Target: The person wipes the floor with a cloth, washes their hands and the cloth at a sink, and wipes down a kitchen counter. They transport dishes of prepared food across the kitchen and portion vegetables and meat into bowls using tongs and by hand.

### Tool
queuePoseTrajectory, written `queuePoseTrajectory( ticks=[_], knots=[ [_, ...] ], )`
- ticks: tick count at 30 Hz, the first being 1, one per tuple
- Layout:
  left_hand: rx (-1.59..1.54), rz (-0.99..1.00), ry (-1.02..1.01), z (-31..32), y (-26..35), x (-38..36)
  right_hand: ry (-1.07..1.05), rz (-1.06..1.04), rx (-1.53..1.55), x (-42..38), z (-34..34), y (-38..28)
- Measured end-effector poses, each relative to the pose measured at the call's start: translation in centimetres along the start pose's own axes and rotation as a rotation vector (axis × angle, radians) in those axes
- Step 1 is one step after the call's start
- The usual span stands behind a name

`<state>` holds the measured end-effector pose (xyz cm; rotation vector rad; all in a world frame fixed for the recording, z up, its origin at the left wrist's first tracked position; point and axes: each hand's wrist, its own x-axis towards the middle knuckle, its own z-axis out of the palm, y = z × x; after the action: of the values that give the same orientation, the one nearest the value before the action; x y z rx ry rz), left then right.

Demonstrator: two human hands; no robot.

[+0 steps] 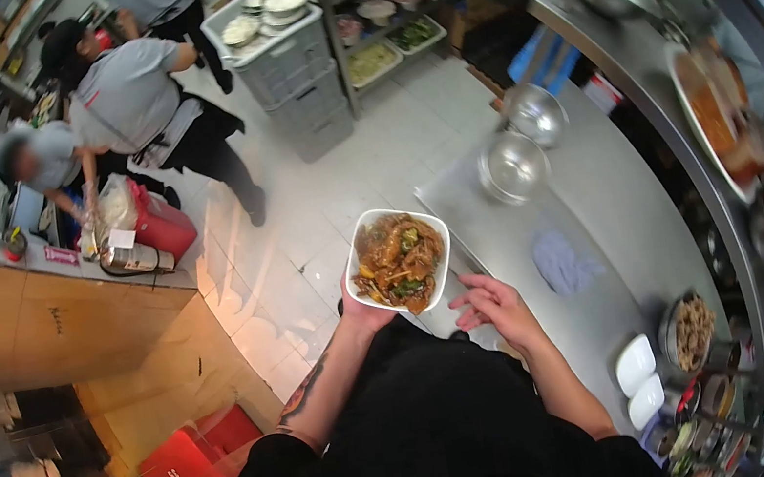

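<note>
A white square bowl (444, 274) is held out in front of my body, over the tiled floor. It is filled with stir-fried food (400, 260) in brown sauce, with green and yellow pieces in it. My left hand (368, 311) supports the bowl from its lower left side; most of those fingers are hidden beneath it. Just right of the bowl, apart from it, my right hand (499, 308) holds nothing, its fingers loosely spread near the edge of the steel counter (585, 208).
Metal bowls (515, 166) and a bluish cloth (565, 260) lie on the counter, with an open white takeout container (636, 363) nearer me. Stacked grey bins (300, 83) carry plates. Co-workers (123, 94) stand at upper left by a red bin (165, 226). A red box (201, 468) sits lower left.
</note>
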<state>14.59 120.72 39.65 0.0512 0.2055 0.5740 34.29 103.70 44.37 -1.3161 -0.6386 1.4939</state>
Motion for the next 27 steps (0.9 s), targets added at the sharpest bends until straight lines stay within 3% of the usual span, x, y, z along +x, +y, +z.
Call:
queuePoseTrajectory(
  ticks=[4,5,13,23,27],
  knots=[
    [0.042,0.040,-0.039,-1.4,8.5,0.2,0.022,0.021,-0.006,6.2,4.9,-1.6],
    [0.052,0.055,0.039,-1.9,10.8,0.3,0.010,0.001,0.003,8.3,6.7,-2.1],
    [0.104,0.120,0.082,-1.3,28.6,0.7,-0.087,-0.041,0.007,25.2,20.1,-9.3],
    [0.106,0.310,0.110,-2.7,50.7,9.5,-0.344,0.104,-0.103,50.3,29.2,-17.2],
    [0.072,0.445,0.123,-2.1,61.0,12.7,-0.481,0.124,-0.189,62.2,35.0,-23.2]
  ],
)
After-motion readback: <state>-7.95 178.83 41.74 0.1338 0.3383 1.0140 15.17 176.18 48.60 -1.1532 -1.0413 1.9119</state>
